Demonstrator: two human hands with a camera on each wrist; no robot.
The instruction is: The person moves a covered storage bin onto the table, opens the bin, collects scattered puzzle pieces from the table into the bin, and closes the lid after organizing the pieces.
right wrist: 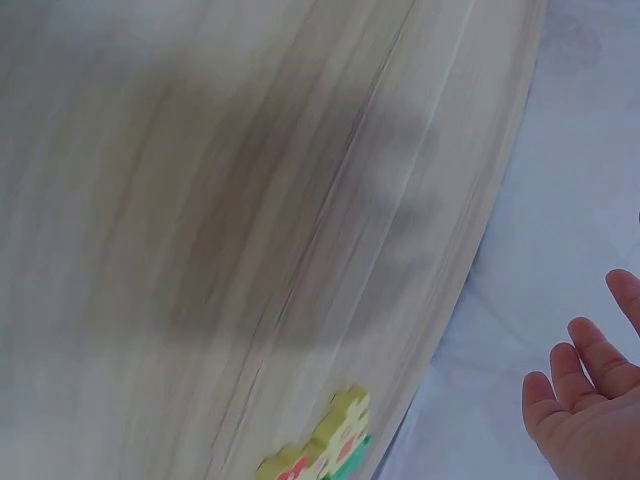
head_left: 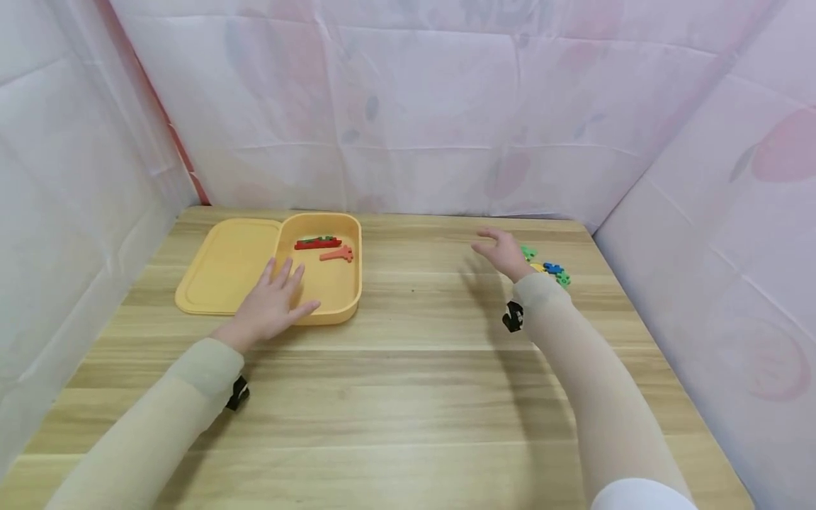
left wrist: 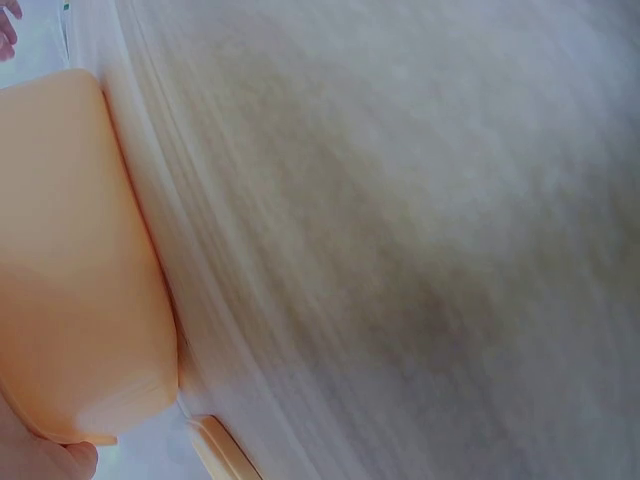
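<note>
Hands first, since they sit nearest: the left hand (head_left: 274, 303) lies flat with fingers spread on the near edge of the yellow box (head_left: 353, 283), steadying it and gripping nothing. The right hand (head_left: 503, 251) hovers open above the wooden table (head_left: 408, 382), fingers relaxed and holding nothing, just beside the loose pile of coloured blocks (head_left: 550, 268) (green, yellow and blue, as far as the head view shows).

Judging from this, picking up a block is the step in hand. It would go best with the right hand lowering over one piece at the pile's edge and pinching it alone. Left hand pressure on the rim should stop the box sliding. Farther in, a red piece (head_left: 316, 244) and an orange piece (head_left: 338, 254) already lie inside, with the lid (head_left: 223, 265) flat alongside.
</note>
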